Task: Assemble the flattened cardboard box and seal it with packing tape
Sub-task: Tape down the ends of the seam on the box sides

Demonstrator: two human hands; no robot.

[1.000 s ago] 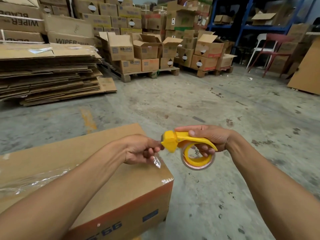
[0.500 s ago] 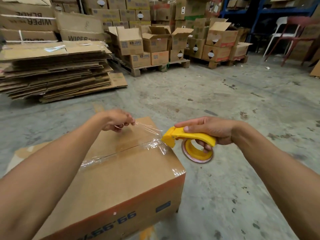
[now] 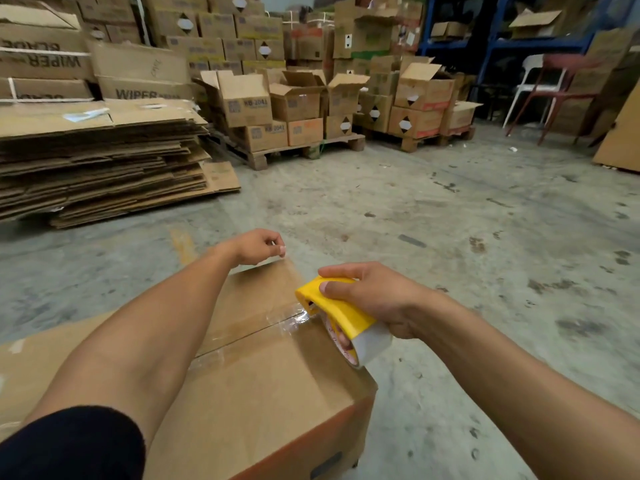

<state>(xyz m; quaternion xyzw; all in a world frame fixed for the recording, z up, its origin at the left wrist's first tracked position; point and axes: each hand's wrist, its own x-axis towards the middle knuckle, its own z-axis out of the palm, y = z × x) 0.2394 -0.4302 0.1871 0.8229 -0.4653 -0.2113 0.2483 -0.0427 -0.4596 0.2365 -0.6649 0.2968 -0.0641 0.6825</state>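
An assembled brown cardboard box (image 3: 263, 393) stands on the floor in front of me, its top flaps closed, clear tape lying along the centre seam. My right hand (image 3: 374, 299) grips a yellow tape dispenser (image 3: 332, 313) with a clear tape roll, its nose down on the seam near the box's right edge. My left hand (image 3: 258, 245) is at the box's far edge, fingers pinched on the tape end (image 3: 277, 251). A clear strip of tape runs from there across the top to the dispenser.
A tall stack of flattened cardboard (image 3: 100, 157) lies to the left. Pallets with stacked and open boxes (image 3: 294, 109) stand behind. A red chair (image 3: 568, 84) and blue racking (image 3: 498, 43) are at the back right. Stained concrete floor (image 3: 450, 220) lies to the right.
My left hand has pulled the tape end away from the dispenser to the box's far edge. My right hand has lowered the dispenser onto the box top.
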